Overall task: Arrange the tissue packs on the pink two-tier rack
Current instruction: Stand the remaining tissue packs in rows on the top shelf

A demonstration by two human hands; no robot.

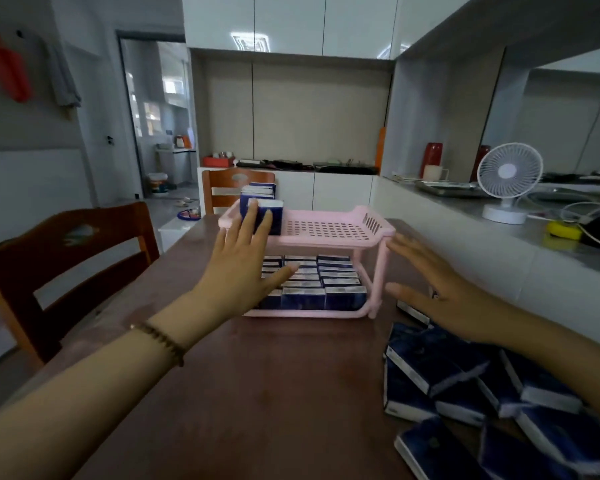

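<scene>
The pink two-tier rack (329,230) stands on the brown table (257,393). Its lower tier is filled with rows of dark blue tissue packs (323,282). On the upper tier's left end stand a few upright packs (262,202); the rest of that tier is bare. My left hand (243,265) is spread flat in front of the rack's left side, fingertips against the nearest upright pack. My right hand (437,289) hovers with fingers apart beside the rack's right leg, holding nothing. A heap of loose packs (465,386) lies at the table's near right.
Two wooden chairs stand by the table, one on the left (66,268) and one behind the rack (229,188). A counter on the right holds a white fan (508,181), cables and a yellow object (563,230).
</scene>
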